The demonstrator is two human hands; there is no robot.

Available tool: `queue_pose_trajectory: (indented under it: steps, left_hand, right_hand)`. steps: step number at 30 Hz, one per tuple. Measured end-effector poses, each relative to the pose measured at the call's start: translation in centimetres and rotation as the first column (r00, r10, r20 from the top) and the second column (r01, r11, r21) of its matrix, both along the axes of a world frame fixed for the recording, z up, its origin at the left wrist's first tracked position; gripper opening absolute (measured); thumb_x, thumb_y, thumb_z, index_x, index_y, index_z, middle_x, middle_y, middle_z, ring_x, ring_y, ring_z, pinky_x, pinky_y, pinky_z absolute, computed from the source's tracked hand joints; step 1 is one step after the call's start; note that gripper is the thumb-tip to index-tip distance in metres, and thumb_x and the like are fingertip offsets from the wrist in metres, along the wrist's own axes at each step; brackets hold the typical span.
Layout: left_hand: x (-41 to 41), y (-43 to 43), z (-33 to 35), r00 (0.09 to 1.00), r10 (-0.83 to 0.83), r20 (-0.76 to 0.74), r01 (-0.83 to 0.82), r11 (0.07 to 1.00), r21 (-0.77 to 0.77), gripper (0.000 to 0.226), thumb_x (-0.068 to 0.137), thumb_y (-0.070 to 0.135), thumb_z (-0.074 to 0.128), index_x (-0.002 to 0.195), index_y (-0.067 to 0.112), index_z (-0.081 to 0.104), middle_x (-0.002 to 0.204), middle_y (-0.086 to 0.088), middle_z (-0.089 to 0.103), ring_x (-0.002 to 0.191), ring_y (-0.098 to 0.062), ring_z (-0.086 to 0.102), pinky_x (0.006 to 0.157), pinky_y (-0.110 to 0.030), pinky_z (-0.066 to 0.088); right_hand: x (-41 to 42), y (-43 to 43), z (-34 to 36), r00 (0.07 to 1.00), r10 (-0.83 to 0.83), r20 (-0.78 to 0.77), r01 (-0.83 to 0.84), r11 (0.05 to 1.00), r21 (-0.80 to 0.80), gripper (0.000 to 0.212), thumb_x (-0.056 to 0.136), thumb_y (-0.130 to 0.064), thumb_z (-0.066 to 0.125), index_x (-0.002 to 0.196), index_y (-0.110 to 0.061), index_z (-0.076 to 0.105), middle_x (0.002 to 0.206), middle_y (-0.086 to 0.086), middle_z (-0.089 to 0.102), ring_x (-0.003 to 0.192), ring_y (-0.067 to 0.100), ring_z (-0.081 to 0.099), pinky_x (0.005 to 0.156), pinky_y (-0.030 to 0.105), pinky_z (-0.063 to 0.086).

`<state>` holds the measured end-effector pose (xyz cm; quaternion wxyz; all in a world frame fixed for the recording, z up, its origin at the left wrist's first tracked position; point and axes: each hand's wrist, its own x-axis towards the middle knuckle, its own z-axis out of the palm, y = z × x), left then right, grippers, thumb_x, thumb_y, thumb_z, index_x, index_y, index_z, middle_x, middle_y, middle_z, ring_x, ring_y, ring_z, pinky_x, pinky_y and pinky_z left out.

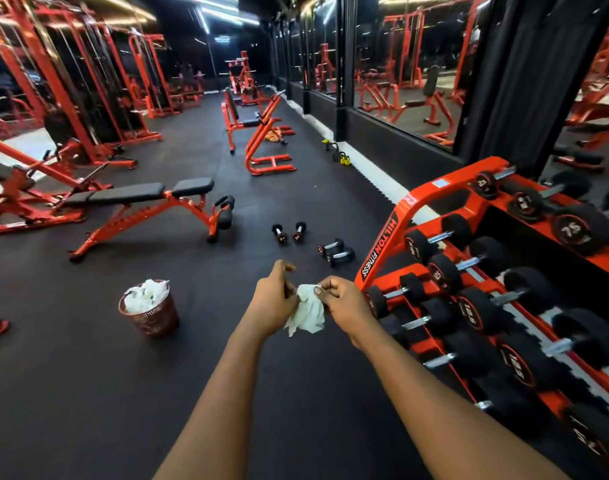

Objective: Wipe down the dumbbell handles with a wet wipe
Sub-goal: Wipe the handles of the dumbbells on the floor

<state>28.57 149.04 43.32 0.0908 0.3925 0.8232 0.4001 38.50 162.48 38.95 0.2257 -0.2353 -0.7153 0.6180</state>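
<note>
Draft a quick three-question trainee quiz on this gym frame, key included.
1. True or false: the left hand and the right hand both pinch the white wipe.
2. The mesh bin on the floor holds: A) crumpled white wipes B) shoes C) bottles.
3. How many dumbbells lie loose on the floor left of the rack?
Key: 1 true; 2 A; 3 four.

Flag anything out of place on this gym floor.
Four dumbbells lie loose on the floor, off the rack. The bin is heaped above its rim with white wipes.
</note>
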Motion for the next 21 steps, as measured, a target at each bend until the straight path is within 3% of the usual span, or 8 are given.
queue_pose_trajectory:
  steps: [2,6,8,11,16,19,21]
  left_hand:
    - [-5.3,4.0,-1.2,0.998,0.061,-0.005,-0.061,0.998,-0.002,0.036,0.088,-0.004,0.058,0.119,0.013,0.051,0.078,-0.008,0.067,0.062,-0.016,0.060,0.053,-0.017,0.047]
    - [-11.7,9.4,-1.5,0.993,0.105,0.062,-0.102,0.994,-0.047,0.026,0.092,0.000,0.048,0.111,0.018,0.051,0.077,-0.022,0.068,0.069,-0.036,0.067,0.070,-0.050,0.057]
    - [-15.4,12.9,-1.5,0.984,0.104,0.145,-0.096,0.994,-0.060,0.022,0.095,0.009,0.058,0.114,0.017,0.051,0.082,-0.020,0.069,0.073,-0.036,0.069,0.071,-0.050,0.059]
    - [-21.1,17.6,-1.5,0.987,0.083,0.135,-0.073,0.994,-0.077,0.031,0.090,0.025,0.074,0.113,0.018,0.053,0.083,-0.012,0.069,0.073,-0.028,0.069,0.067,-0.041,0.058]
    - [-31.5,25.2,-3.0,0.985,0.117,0.129,-0.097,0.984,-0.149,0.032,0.082,-0.009,0.056,0.097,0.019,0.054,0.079,-0.009,0.065,0.073,-0.034,0.067,0.066,-0.045,0.056]
    - [-37.9,29.8,-4.7,0.978,0.102,0.180,-0.067,0.979,-0.192,0.027,0.083,-0.006,0.050,0.093,0.019,0.054,0.079,-0.009,0.069,0.073,-0.034,0.069,0.063,-0.046,0.057]
    - [-42.6,33.7,-6.0,0.957,0.051,0.285,0.007,0.979,-0.202,0.018,0.089,0.002,0.055,0.099,0.017,0.055,0.086,-0.012,0.071,0.072,-0.033,0.070,0.061,-0.045,0.058]
  right_hand:
    - [-6.0,4.1,-1.5,1.000,0.026,0.003,-0.026,1.000,-0.016,0.017,0.096,-0.010,0.058,0.082,-0.017,0.065,0.072,0.001,0.069,0.062,0.008,0.059,0.059,0.025,0.048]
    - [-12.8,9.3,-2.0,0.999,0.049,0.022,-0.047,0.997,-0.053,0.015,0.097,-0.013,0.056,0.084,-0.013,0.063,0.071,-0.001,0.064,0.062,0.008,0.055,0.060,0.025,0.045]
    - [-16.8,12.7,-2.2,0.996,0.077,0.037,-0.074,0.995,-0.074,0.012,0.095,-0.015,0.062,0.084,-0.015,0.061,0.076,0.003,0.067,0.068,0.010,0.059,0.063,0.027,0.048]
    - [-22.4,17.6,-1.9,0.992,0.114,0.047,-0.109,0.989,-0.100,0.011,0.089,-0.012,0.069,0.086,-0.015,0.060,0.086,0.011,0.071,0.074,0.011,0.063,0.067,0.030,0.052]
    - [-31.8,25.9,-3.0,0.970,0.178,0.168,-0.166,0.983,-0.085,0.017,0.085,0.004,0.059,0.091,-0.010,0.067,0.085,0.006,0.071,0.074,0.011,0.064,0.066,0.025,0.052]
    - [-37.4,30.6,-4.6,0.952,0.194,0.237,-0.179,0.980,-0.081,0.013,0.088,-0.004,0.056,0.086,-0.007,0.069,0.076,0.003,0.066,0.070,0.012,0.058,0.062,0.027,0.046]
    - [-42.2,34.2,-5.7,0.949,0.190,0.252,-0.173,0.981,-0.087,0.016,0.092,-0.013,0.058,0.078,-0.014,0.066,0.072,0.001,0.063,0.068,0.012,0.056,0.061,0.028,0.045]
